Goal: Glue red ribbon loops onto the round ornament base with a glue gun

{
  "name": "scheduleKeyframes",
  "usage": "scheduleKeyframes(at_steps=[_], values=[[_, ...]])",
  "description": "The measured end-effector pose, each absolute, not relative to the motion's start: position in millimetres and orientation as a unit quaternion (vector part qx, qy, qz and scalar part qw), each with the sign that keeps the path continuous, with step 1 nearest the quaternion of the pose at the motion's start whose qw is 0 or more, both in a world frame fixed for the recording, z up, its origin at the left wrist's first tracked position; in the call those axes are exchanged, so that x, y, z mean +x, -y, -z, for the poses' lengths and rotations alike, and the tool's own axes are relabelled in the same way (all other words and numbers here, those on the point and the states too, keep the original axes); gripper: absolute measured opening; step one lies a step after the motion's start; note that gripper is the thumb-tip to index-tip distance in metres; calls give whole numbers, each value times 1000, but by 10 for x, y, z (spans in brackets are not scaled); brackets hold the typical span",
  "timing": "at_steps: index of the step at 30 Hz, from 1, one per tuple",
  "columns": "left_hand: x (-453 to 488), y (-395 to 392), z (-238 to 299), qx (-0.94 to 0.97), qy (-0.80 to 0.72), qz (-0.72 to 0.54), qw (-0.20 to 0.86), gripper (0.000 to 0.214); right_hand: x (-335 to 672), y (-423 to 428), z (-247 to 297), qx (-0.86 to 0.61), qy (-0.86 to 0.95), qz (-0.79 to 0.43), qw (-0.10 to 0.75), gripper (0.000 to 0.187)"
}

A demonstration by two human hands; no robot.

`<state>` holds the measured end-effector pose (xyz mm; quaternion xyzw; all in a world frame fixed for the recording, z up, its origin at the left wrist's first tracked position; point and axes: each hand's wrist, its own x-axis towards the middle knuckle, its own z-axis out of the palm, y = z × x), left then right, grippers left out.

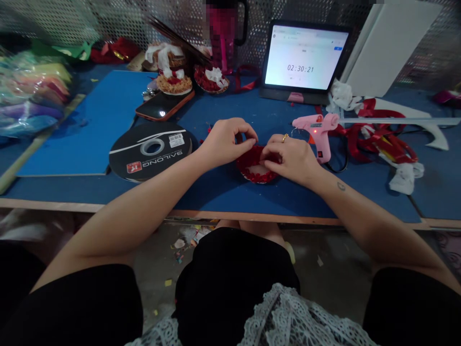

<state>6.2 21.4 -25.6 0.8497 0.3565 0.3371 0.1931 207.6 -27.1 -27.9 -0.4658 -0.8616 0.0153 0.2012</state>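
Observation:
A small round disc edged with red ribbon (254, 169) lies on the blue table top (230, 192) near the front edge. My left hand (227, 140) curls over its far left rim, fingertips pinched on the red ribbon. My right hand (292, 158), with a ring on one finger, presses down on the right side of the disc, fingers closed on the ribbon trim. Part of the disc is hidden under both hands.
A pink glue gun (317, 129) stands just right of my right hand, beside loose red ribbon (382, 142). A black tape reel (150, 150) and a phone (164, 105) lie to the left. A tablet (305, 60) showing a timer and finished ribbon pieces (212, 79) sit behind.

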Motion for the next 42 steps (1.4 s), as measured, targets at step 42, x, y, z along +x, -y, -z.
scheduleKeyframes(at_steps=[42], values=[[-580, -638, -48, 881, -434, -164, 93, 37, 2300, 192, 372, -456, 699, -242, 495, 27]])
